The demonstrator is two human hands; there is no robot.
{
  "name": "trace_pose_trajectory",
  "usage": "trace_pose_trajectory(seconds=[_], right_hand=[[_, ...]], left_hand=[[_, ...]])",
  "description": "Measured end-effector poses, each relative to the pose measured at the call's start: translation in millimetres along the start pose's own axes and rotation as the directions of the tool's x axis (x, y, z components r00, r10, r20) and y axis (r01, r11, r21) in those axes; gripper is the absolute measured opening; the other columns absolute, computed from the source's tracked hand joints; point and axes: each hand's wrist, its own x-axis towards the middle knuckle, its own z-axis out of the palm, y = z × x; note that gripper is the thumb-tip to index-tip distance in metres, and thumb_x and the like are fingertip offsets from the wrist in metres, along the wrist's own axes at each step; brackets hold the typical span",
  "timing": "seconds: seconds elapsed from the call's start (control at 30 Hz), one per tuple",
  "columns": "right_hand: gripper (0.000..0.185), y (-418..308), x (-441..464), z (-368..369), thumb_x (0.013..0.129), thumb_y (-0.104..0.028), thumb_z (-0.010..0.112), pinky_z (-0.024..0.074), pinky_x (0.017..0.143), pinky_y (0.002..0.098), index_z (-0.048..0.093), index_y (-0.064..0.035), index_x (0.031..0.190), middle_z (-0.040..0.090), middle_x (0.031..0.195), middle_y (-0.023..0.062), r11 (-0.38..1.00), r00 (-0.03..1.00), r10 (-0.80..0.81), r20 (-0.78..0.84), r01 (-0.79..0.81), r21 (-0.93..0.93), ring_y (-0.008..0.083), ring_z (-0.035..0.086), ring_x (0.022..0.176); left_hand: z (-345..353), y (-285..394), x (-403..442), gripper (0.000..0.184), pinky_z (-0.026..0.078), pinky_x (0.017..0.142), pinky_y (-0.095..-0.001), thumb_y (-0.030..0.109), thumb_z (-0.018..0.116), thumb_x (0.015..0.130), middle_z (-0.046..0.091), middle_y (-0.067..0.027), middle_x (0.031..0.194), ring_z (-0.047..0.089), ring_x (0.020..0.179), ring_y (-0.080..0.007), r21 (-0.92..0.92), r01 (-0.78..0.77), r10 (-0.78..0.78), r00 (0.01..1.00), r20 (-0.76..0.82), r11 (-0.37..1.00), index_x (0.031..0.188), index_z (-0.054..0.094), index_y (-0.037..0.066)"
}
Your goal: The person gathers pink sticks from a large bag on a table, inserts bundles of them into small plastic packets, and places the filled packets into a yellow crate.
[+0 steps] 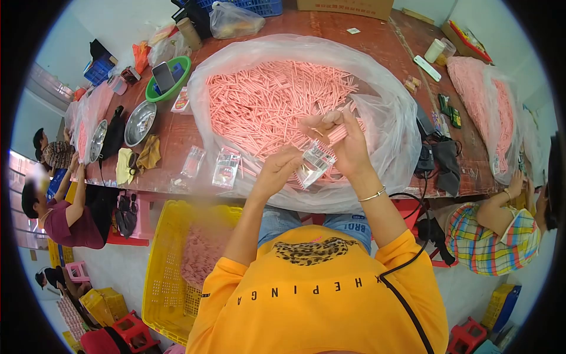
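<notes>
My left hand [279, 170] pinches the left edge of a small clear packet [317, 165] with dark and white print and a pink crimped edge. Beside it, my right hand [349, 141] is curled around a small bundle of pink sticks [336, 135], close to the packet. Both hands are above the near side of a large clear plastic bag [236, 50], spread wide with a heap of thin pink sticks [265, 106] in it. Another printed packet [226, 168] lies on the table to the left of my left hand.
On the red-brown table [324, 25] are a steel bowl [140, 123], a green basin [183, 74] and a dark cloth [448, 168]. A yellow crate [154, 277] with pink packets stands below left. Co-workers sit left [73, 215] and right [498, 236]. A black cable crosses my right arm.
</notes>
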Motion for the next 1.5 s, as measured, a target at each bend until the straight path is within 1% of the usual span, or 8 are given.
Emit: trace_pose_trajectory(seconds=[0.17, 0.4, 0.57, 0.87, 1.07, 1.27, 1.3, 1.5], right_hand=[[0.051, 11.4, 3.0, -13.5, 0.106, -0.037, 0.03, 0.0434, 0.104, 0.043, 0.065, -0.0006, 0.1, 0.066, 0.113, 0.0234, 0.996, 0.992, 0.039, 0.122, -0.049, 0.075, 0.0315, 0.061, 0.113], [0.067, 25.9, -20.6, -7.2, 0.084, -0.05, 0.07, 0.043, 0.099, 0.0368, 0.056, 0.0011, 0.125, 0.064, 0.115, 0.0168, 0.794, 0.985, -0.032, 0.169, 0.128, -0.594, 0.0249, 0.06, 0.11], [0.054, 17.8, -32.7, -51.7, 0.078, -0.037, 0.079, 0.0456, 0.082, 0.033, 0.059, -0.0006, 0.113, 0.06, 0.095, 0.0168, 0.156, 0.986, 0.156, -0.053, -0.077, -0.985, 0.0202, 0.058, 0.092], [0.017, 18.4, -25.6, -38.5, 0.086, -0.011, 0.066, 0.0446, 0.078, 0.0327, 0.062, 0.002, 0.097, 0.059, 0.089, 0.0136, 0.146, 0.925, -0.238, 0.296, 0.335, -0.931, 0.029, 0.056, 0.085], [0.013, 34.2, -26.0, -2.4, 0.089, -0.008, 0.063, 0.0453, 0.078, 0.0302, 0.063, 0.0003, 0.099, 0.061, 0.09, 0.0095, 0.331, 0.959, -0.113, 0.26, 0.283, -0.9, 0.021, 0.06, 0.086], [0.009, 44.0, -26.7, -30.6, 0.096, -0.009, 0.058, 0.0458, 0.074, 0.0223, 0.061, -0.0005, 0.095, 0.06, 0.089, 0.0019, 0.644, 0.998, -0.059, -0.013, 0.028, -0.765, 0.0075, 0.056, 0.082], [0.01, 46.4, -27.8, -38.1, 0.096, -0.009, 0.059, 0.0454, 0.072, 0.0224, 0.061, -0.0003, 0.094, 0.059, 0.087, 0.0015, 0.615, 0.998, -0.055, -0.022, 0.017, -0.788, 0.007, 0.054, 0.08], [0.012, 54.7, -37.7, -68.2, 0.095, -0.011, 0.061, 0.0401, 0.061, 0.0233, 0.06, 0.0003, 0.09, 0.053, 0.075, -0.0008, 0.403, 0.994, -0.063, -0.094, -0.061, -0.913, 0.0056, 0.046, 0.068]], left_hand=[[11.2, 8.2, -4.5, 0.024, 0.04, 0.072, -0.0259, 0.014, 0.051, 0.1, 0.054, -0.0021, 0.08, 0.049, 0.079, -0.0114, -0.183, 0.106, -0.118, 0.991, -0.059, 0.977, 0.086, 0.062, -0.002], [27.0, -11.0, -12.5, 0.019, 0.045, 0.078, -0.0277, 0.01, 0.058, 0.096, 0.064, -0.0057, 0.09, 0.057, 0.084, -0.0154, -0.122, 0.039, -0.074, 0.952, -0.298, 0.992, 0.106, 0.067, -0.003], [30.8, -28.9, -14.7, 0.018, 0.045, 0.081, -0.0296, 0.01, 0.06, 0.094, 0.066, -0.0074, 0.092, 0.058, 0.087, -0.0179, -0.066, 0.008, -0.033, 0.921, -0.388, 0.998, 0.104, 0.068, -0.002], [23.2, -16.9, -12.8, 0.03, 0.042, 0.095, -0.035, 0.014, 0.064, 0.092, 0.066, -0.01, 0.109, 0.06, 0.101, -0.0222, 0.117, 0.023, 0.035, 0.881, -0.472, 0.993, 0.119, 0.062, 0.001], [10.3, -16.8, -29.4, 0.024, 0.046, 0.083, -0.0299, 0.016, 0.063, 0.092, 0.062, -0.0082, 0.1, 0.058, 0.095, -0.0159, -0.032, 0.189, -0.188, 0.916, -0.354, 0.981, 0.111, 0.064, 0.002], [-112.2, -16.4, -86.5, 0.015, 0.045, 0.061, -0.0308, 0.015, 0.059, 0.095, 0.056, -0.0016, 0.072, 0.056, 0.066, -0.0139, 0.047, 0.389, -0.182, 0.529, -0.829, 0.92, 0.09, 0.065, 0.002], [-146.3, -37.8, -105.6, 0.013, 0.046, 0.073, -0.0389, 0.015, 0.063, 0.09, 0.06, -0.0086, 0.079, 0.06, 0.081, -0.0251, 0.659, 0.461, 0.235, 0.684, -0.69, 0.594, 0.09, 0.066, 0.002], [-172.2, -62.4, -131.1, 0.049, 0.038, 0.098, -0.0486, 0.024, 0.071, 0.083, 0.055, -0.0184, 0.122, 0.048, 0.116, -0.0389, 0.766, 0.607, 0.29, 0.709, -0.643, 0.212, 0.126, 0.057, 0.005]])
